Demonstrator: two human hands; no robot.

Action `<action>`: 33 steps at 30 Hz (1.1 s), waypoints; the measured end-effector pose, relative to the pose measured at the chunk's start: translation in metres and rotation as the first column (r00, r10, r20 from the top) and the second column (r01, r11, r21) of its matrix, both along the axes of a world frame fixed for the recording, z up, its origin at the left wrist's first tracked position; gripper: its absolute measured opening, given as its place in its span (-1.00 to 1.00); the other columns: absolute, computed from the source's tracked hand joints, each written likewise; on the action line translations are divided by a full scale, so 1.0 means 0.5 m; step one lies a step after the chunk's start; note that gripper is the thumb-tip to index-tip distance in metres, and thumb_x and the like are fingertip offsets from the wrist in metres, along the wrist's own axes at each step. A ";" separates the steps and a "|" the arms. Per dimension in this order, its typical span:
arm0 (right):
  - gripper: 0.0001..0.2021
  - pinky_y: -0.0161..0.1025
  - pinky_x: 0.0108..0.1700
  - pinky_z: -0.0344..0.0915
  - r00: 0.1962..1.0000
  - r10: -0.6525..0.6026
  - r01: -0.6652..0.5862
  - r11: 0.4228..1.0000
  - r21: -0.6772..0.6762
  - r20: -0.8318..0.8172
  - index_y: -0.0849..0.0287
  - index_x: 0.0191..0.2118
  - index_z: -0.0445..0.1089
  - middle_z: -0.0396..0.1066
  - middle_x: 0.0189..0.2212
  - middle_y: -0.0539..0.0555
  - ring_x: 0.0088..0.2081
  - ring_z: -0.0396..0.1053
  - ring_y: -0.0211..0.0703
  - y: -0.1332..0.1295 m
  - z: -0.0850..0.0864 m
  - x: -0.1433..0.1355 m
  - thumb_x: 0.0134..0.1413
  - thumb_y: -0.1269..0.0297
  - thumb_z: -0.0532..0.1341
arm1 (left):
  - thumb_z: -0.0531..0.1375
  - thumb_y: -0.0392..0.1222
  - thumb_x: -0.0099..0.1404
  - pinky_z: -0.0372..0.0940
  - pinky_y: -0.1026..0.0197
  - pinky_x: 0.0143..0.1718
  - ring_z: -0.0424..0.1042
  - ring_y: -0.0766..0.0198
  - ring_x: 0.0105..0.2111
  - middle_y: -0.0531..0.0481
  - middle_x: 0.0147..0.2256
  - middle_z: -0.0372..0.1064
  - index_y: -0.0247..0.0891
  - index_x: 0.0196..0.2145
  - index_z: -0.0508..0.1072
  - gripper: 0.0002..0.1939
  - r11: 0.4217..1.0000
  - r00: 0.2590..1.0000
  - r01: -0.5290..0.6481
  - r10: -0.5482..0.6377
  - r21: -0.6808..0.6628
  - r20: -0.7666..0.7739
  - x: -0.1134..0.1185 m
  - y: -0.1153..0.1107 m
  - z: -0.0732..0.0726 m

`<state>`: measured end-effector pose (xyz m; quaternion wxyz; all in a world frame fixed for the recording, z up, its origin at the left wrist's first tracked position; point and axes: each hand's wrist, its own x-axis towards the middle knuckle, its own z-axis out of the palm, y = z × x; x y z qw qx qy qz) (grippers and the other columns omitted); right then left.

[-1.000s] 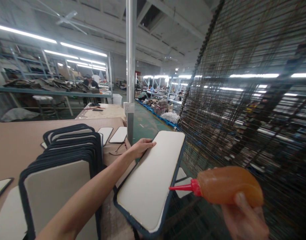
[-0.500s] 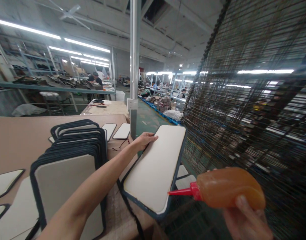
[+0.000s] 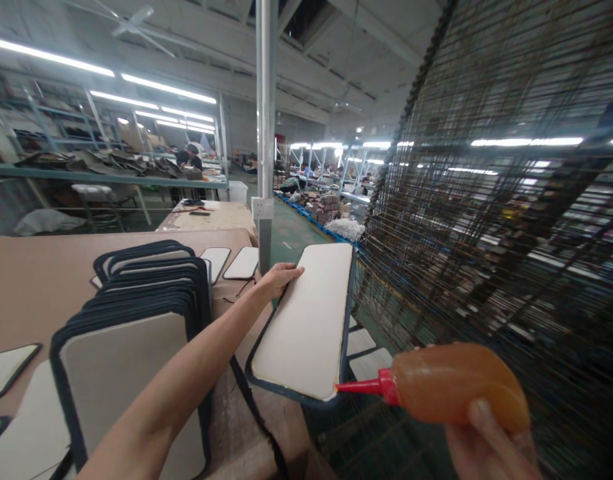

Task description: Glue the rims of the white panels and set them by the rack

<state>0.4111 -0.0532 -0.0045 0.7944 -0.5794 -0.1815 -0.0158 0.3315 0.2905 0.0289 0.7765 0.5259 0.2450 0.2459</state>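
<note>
My left hand (image 3: 282,277) grips the far left edge of a white panel (image 3: 303,320) with rounded corners and a dark blue border, held tilted over the table edge. In my right hand (image 3: 486,433), at the lower right, is an orange bottle (image 3: 456,383) lying sideways. Its red nozzle (image 3: 361,387) points left, the tip at the panel's near right corner. A thin yellowish line shows along parts of the panel's edge. Left of my forearm stands a row of similar dark-edged panels (image 3: 131,380).
The brown-covered table (image 3: 26,280) bears more panels at the left and two small ones (image 3: 241,263) near the metal post (image 3: 266,133). A dark strip (image 3: 259,417) hangs over the near edge. Wire racks (image 3: 486,220) rise at right. People work in the background.
The panel has turned and shifted slightly left with my left hand. The nozzle tip now sits nearer the panel's bottom right corner. The view has shifted slightly.
</note>
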 end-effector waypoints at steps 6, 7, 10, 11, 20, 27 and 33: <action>-0.70 -0.04 -0.25 0.44 0.997 -0.077 0.078 0.997 -0.026 0.029 0.04 -0.34 0.43 0.44 -0.49 -0.02 -0.24 0.42 0.08 -0.026 -0.035 0.018 -0.35 0.29 0.40 | 0.28 -0.34 0.00 0.29 0.26 -0.56 0.38 0.27 -0.64 -0.04 -0.62 0.42 -0.38 -0.50 0.42 -0.91 0.992 0.992 -0.125 0.125 -0.032 0.008 0.001 0.019 -0.016; -0.70 -0.03 -0.25 0.44 0.994 -0.101 0.102 0.994 -0.024 0.034 0.05 -0.36 0.43 0.43 -0.53 -0.03 -0.25 0.42 0.09 -0.030 -0.044 0.025 -0.37 0.32 0.41 | 0.29 -0.34 0.00 0.29 0.26 -0.56 0.37 0.28 -0.64 -0.04 -0.63 0.41 -0.38 -0.50 0.41 -0.90 0.988 0.989 -0.148 0.148 -0.040 0.009 0.002 0.022 -0.020; -0.67 -0.02 -0.24 0.43 0.977 -0.211 0.212 0.976 -0.058 0.031 0.05 -0.49 0.42 0.37 -0.64 -0.05 -0.28 0.43 0.11 -0.034 -0.069 0.037 -0.53 0.44 0.45 | 0.32 -0.33 -0.04 0.28 0.26 -0.52 0.36 0.29 -0.64 -0.01 -0.64 0.38 -0.37 -0.52 0.40 -0.86 0.974 0.975 -0.219 0.220 -0.063 0.013 0.005 0.031 -0.033; -0.66 -0.02 -0.23 0.43 0.966 -0.258 0.259 0.963 -0.070 0.020 0.06 -0.53 0.41 0.36 -0.65 -0.05 -0.28 0.43 0.12 -0.030 -0.076 0.033 -0.59 0.47 0.46 | 0.33 -0.33 -0.06 0.28 0.26 -0.52 0.36 0.29 -0.63 0.00 -0.65 0.37 -0.36 -0.53 0.39 -0.84 0.968 0.970 -0.243 0.245 -0.070 0.015 0.006 0.034 -0.037; -0.68 -0.19 -0.28 0.39 0.973 -0.056 0.124 0.946 0.298 -0.225 0.07 -0.22 0.40 0.47 -0.33 0.01 -0.29 0.43 -0.11 0.101 0.032 -0.044 -0.18 0.13 0.30 | 0.33 -0.21 -0.08 0.22 0.35 -0.48 0.33 0.39 -0.58 0.10 -0.58 0.36 -0.30 -0.42 0.35 -0.73 0.931 0.926 -0.365 0.363 -0.002 0.105 0.032 -0.001 -0.045; -0.63 -0.23 -0.21 0.31 0.999 0.027 -0.038 0.915 0.402 0.032 0.15 -0.22 0.40 0.43 -0.35 -0.02 -0.31 0.37 -0.23 0.156 0.103 0.090 -0.28 0.27 0.36 | 0.36 -0.13 -0.20 0.16 0.34 -0.56 0.33 0.33 -0.58 0.04 -0.53 0.41 -0.34 -0.38 0.44 -0.61 0.992 0.988 -0.026 0.007 0.125 0.153 0.024 -0.112 -0.025; -0.60 -0.22 -0.21 0.32 1.000 -0.001 -0.003 0.921 0.389 0.011 0.16 -0.19 0.38 0.41 -0.35 -0.03 -0.31 0.37 -0.22 0.145 0.069 0.134 -0.28 0.25 0.36 | 0.24 -0.31 -0.12 0.16 0.35 -0.54 0.34 0.33 -0.56 0.01 -0.46 0.45 -0.31 -0.29 0.48 -0.66 0.953 0.953 0.249 -0.273 0.172 0.133 -0.001 -0.143 0.005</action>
